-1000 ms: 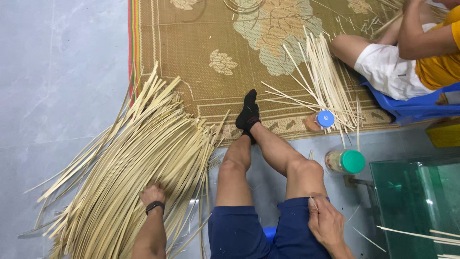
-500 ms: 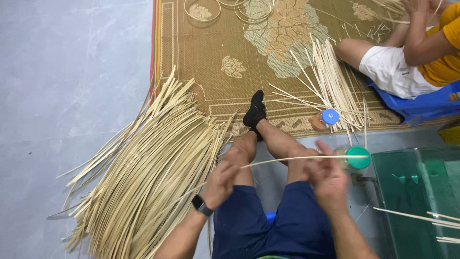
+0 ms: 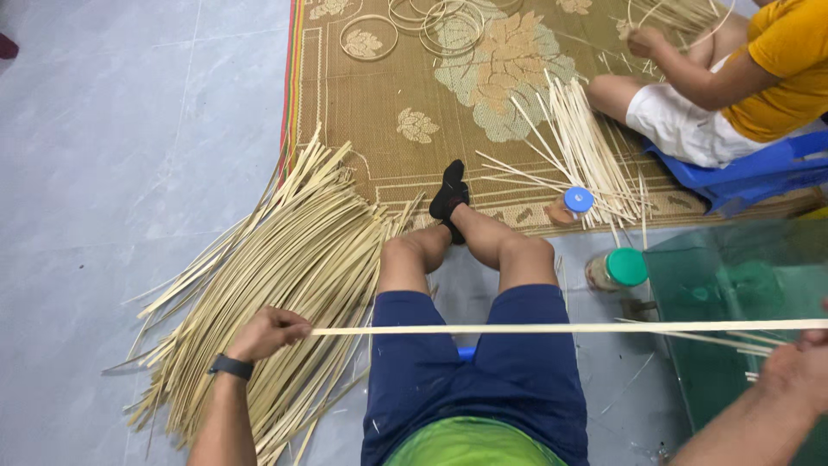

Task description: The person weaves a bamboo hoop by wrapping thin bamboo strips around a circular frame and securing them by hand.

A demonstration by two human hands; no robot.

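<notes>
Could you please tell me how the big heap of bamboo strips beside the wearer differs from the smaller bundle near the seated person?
The big heap of pale bamboo strips lies on the grey tiled floor; the smaller bundle of thin bamboo sticks lies on the brown patterned mat. The heap's strips look longer, flatter and curved; the bundle's look straighter and thinner. The heap holds far more pieces. Both fan out loosely.

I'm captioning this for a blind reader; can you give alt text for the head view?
A seated person stretches one long bamboo strip across their lap, left hand pinching one end, right hand gripping the other. A pile of strips lies on the floor to their left; another person sits on a woven mat beyond.
</notes>
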